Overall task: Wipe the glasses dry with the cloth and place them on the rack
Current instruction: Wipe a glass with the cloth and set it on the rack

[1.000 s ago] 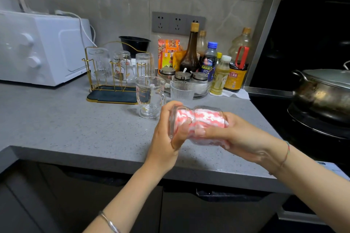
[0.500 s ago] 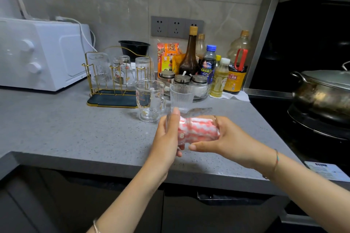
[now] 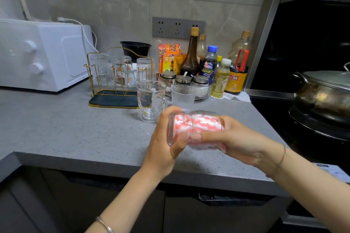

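A clear glass (image 3: 176, 130) lies on its side in the air above the counter, its base toward my left hand (image 3: 163, 140), which grips that end. A pink-and-white cloth (image 3: 200, 124) is stuffed inside the glass, and my right hand (image 3: 234, 138) curls round the glass at its open end, holding the cloth there. A glass mug (image 3: 151, 101) and a ribbed tumbler (image 3: 182, 96) stand upright on the counter behind. The gold wire rack (image 3: 115, 81) holds three upturned glasses (image 3: 124, 70).
A white microwave (image 3: 41, 53) sits at the left on the grey counter (image 3: 75, 134). Sauce bottles (image 3: 191, 56) and lidded jars (image 3: 189, 81) crowd the back wall. A lidded steel pot (image 3: 325, 91) stands on the black stove at the right.
The glass has turned in my hands with the cloth inside it, and both hands have shifted slightly over the counter. The camera view has tilted a little.
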A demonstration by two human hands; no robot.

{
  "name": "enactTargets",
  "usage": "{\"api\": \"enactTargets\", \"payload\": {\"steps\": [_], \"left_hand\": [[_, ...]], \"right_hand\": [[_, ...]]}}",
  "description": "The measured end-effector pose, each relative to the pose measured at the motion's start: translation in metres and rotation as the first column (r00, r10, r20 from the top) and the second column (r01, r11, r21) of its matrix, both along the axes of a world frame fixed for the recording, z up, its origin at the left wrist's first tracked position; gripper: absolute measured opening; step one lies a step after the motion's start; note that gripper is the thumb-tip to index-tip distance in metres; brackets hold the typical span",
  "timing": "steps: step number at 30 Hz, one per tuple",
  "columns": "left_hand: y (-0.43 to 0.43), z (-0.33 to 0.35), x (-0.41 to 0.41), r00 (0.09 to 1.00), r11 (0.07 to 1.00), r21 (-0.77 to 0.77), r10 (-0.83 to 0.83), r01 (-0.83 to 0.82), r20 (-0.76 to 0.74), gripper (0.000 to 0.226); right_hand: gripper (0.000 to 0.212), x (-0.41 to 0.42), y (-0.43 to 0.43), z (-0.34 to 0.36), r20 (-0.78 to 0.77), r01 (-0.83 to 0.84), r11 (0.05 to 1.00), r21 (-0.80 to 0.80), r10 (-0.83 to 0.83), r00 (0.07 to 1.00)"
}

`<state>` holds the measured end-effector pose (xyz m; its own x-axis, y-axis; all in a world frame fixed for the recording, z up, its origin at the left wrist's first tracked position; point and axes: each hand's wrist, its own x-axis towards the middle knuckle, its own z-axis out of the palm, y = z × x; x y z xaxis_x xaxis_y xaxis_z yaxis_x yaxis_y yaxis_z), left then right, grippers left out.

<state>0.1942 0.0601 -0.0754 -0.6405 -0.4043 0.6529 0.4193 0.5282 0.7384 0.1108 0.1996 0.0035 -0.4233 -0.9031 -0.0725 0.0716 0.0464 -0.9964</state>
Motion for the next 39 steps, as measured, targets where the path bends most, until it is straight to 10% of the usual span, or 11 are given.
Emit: {"api": "enactTargets", "payload": {"steps": [5,12,19,30,39], "left_hand": [[0.006,0.004,0.002,0.991,0.984,0.164,-0.084,0.066,0.1,0.057],[0.009,0.02,0.002,0.902,0.717,0.689,-0.36,0.104,0.238,0.083],[0.018,0.018,0.0,0.974,0.855,0.514,-0.058,-0.066,0.221,0.063],[-0.003,0.007,0.008,0.999,0.995,-0.096,-0.034,0.033,-0.016,0.046],[0.005,0.016,0.014,0.97,0.972,0.206,-0.153,0.112,0.191,0.077]], "right_hand": [[0.036,-0.002,0.001,-0.001,-0.203,0.014,1.0,-0.013,-0.016,0.979],[0.034,0.008,0.003,-0.005,-0.544,0.015,1.0,-0.025,-0.026,0.839],[0.037,0.009,0.001,-0.009,-0.532,0.013,0.999,-0.041,-0.033,0.846],[0.032,0.001,0.004,-0.005,0.013,-0.006,0.998,-0.057,0.007,1.0],[0.027,0.006,0.005,0.005,-0.333,-0.001,0.999,-0.04,-0.012,0.943]]}}
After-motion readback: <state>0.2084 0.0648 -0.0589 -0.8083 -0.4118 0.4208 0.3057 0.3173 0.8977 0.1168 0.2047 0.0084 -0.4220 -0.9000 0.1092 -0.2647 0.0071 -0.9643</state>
